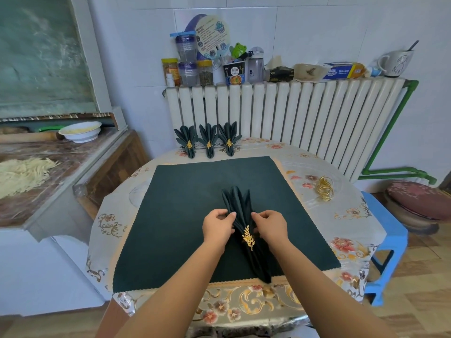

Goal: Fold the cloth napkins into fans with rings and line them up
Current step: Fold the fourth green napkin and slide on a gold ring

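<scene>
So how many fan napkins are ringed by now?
4: three in a row at the table's far edge, one between both hands on the flat cloth.

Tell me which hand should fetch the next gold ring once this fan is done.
Probably the right hand: the spare gold rings lie on its side of the table. The left hand would have to cross over the pleated napkin.

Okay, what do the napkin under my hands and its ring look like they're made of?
The pleated napkin looks like matte dark green woven cloth: it holds soft folds without shine. The ring looks like gold-toned metal, judging by its bright leaf shape, though plated plastic can't be ruled out.
</scene>
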Demonstrator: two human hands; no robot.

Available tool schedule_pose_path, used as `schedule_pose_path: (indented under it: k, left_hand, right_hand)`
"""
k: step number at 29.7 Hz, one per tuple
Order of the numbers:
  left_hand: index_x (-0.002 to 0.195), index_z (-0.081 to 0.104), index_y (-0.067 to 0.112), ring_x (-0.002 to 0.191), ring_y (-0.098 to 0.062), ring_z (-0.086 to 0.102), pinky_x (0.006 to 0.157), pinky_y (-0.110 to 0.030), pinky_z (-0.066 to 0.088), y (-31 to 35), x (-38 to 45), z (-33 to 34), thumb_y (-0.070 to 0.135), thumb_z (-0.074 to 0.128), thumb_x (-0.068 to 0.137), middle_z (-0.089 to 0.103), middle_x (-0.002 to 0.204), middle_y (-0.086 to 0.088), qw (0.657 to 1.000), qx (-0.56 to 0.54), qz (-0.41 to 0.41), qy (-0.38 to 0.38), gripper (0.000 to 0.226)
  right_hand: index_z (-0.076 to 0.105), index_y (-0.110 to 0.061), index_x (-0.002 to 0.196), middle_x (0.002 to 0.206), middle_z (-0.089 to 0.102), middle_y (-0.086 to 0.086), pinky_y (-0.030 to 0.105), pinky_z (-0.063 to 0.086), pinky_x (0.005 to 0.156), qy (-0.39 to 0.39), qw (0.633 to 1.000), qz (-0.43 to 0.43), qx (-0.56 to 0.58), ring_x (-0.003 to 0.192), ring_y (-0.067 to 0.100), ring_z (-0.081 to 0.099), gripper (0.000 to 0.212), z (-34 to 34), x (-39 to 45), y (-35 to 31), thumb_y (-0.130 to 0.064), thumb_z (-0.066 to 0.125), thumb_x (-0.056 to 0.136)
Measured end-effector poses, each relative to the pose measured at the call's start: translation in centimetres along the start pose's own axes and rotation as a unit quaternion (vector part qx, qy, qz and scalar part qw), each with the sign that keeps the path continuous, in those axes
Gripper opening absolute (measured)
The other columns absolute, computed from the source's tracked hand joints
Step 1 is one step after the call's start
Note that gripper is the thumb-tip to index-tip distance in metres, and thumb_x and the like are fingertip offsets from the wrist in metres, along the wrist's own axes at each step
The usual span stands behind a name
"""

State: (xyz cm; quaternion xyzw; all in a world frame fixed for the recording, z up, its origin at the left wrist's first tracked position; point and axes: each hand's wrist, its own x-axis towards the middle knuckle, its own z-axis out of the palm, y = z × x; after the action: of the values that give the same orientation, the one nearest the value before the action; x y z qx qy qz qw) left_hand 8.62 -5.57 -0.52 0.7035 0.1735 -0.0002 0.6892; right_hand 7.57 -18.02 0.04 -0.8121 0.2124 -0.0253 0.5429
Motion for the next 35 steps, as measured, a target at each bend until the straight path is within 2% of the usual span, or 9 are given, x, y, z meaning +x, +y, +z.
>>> schedule_pose_path:
  k: [3, 7, 12, 17, 21, 24, 27, 30, 35]
  left_hand:
    - [0.108, 0.059, 0.008, 0.084, -0.016, 0.062, 0.062, -0.020, 0.051, -0.4, 0.1, -0.4, 0.010, 0.064, 0.090, 0.062, 0.096, -0.005, 0.998, -0.046, -0.014, 0.030, 0.018]
    - [0.106, 0.057, 0.012, 0.081, -0.014, 0.063, 0.065, -0.020, 0.050, -0.9, 0.1, -0.8, 0.015, 0.064, 0.091, 0.063, 0.100, -0.005, 0.997, -0.061, -0.015, 0.050, 0.017]
    - [0.103, 0.062, 0.008, 0.079, -0.013, 0.062, 0.064, -0.021, 0.052, -0.8, -0.2, -1.0, 0.016, 0.060, 0.094, 0.064, 0.094, -0.004, 0.997, -0.056, -0.008, 0.042, 0.013]
    - [0.101, 0.060, 0.006, 0.063, -0.015, 0.065, 0.068, -0.029, 0.057, -0.9, -0.2, -1.4, 0.010, 0.058, 0.095, 0.065, 0.083, -0.006, 0.995, -0.062, -0.063, 0.053, 0.008]
    - [0.100, 0.059, 0.004, 0.062, -0.014, 0.065, 0.061, -0.028, 0.058, -0.9, -0.1, -2.3, 0.009, 0.059, 0.093, 0.066, 0.084, -0.008, 0.994, -0.042, -0.079, 0.056, 0.008]
    - [0.100, 0.056, 0.006, 0.072, -0.016, 0.068, 0.053, -0.026, 0.055, -0.7, -0.4, -2.5, 0.013, 0.060, 0.094, 0.065, 0.098, -0.011, 0.995, -0.039, -0.084, 0.045, 0.011]
    - [0.109, 0.049, 0.007, 0.076, -0.018, 0.069, 0.047, -0.024, 0.053, -0.3, -1.0, -2.4, 0.022, 0.059, 0.095, 0.061, 0.101, -0.011, 0.995, -0.040, -0.083, 0.022, 0.023]
    - [0.117, 0.047, 0.006, 0.077, -0.020, 0.069, 0.046, -0.026, 0.053, -0.1, -1.7, -2.3, 0.025, 0.057, 0.096, 0.061, 0.099, -0.012, 0.994, -0.033, -0.099, -0.008, 0.030]
    - [0.130, 0.046, -0.001, 0.078, -0.022, 0.068, 0.055, -0.030, 0.057, -0.7, -1.9, -2.3, 0.024, 0.046, 0.100, 0.062, 0.095, -0.011, 0.991, 0.010, -0.120, -0.056, 0.039]
  right_hand:
    - [0.060, -0.010, 0.086, 0.064, 0.067, 0.003, 0.027, 0.047, 0.057, 0.010, 0.998, 0.043, 0.049, 0.054, 0.016, 0.058, 0.022, -0.4, -0.2, 0.6, -0.029, 0.054, 0.094]
    - [0.058, -0.010, 0.087, 0.065, 0.069, 0.003, 0.037, 0.055, 0.072, 0.007, 0.994, 0.060, 0.095, 0.068, 0.024, 0.067, 0.021, -0.3, -0.3, 1.3, -0.028, 0.053, 0.095]
    - [0.059, -0.010, 0.083, 0.068, 0.068, 0.003, 0.029, 0.047, 0.060, 0.004, 0.995, 0.055, 0.087, 0.065, 0.016, 0.063, 0.022, -0.4, -0.3, 1.2, -0.029, 0.055, 0.094]
    - [0.060, -0.009, 0.087, 0.071, 0.069, 0.004, 0.027, 0.047, 0.059, -0.003, 0.989, 0.080, 0.121, 0.066, 0.018, 0.064, 0.023, -0.5, -0.3, 1.1, -0.029, 0.055, 0.095]
    - [0.061, -0.008, 0.086, 0.071, 0.068, 0.004, 0.032, 0.051, 0.067, -0.006, 0.982, 0.110, 0.154, 0.069, 0.020, 0.061, 0.023, -0.7, -0.4, 1.5, -0.028, 0.055, 0.095]
    - [0.063, -0.009, 0.086, 0.073, 0.069, 0.004, 0.029, 0.048, 0.060, -0.009, 0.982, 0.104, 0.157, 0.069, 0.018, 0.063, 0.022, -0.8, -0.6, 1.5, -0.028, 0.056, 0.094]
    - [0.061, -0.008, 0.095, 0.079, 0.068, 0.003, 0.026, 0.045, 0.056, 0.008, 0.989, 0.068, 0.128, 0.068, 0.013, 0.063, 0.023, -0.7, -1.1, 1.2, -0.031, 0.057, 0.093]
    - [0.054, -0.009, 0.112, 0.095, 0.063, 0.001, 0.027, 0.044, 0.066, 0.027, 0.998, 0.024, 0.047, 0.080, 0.013, 0.060, 0.033, -0.6, -2.2, 1.2, -0.036, 0.054, 0.092]
    - [0.044, -0.014, 0.118, 0.110, 0.054, -0.001, 0.030, 0.043, 0.070, -0.004, 0.979, -0.047, -0.199, 0.097, 0.018, 0.056, 0.057, 0.5, -4.9, 1.6, -0.054, 0.057, 0.079]
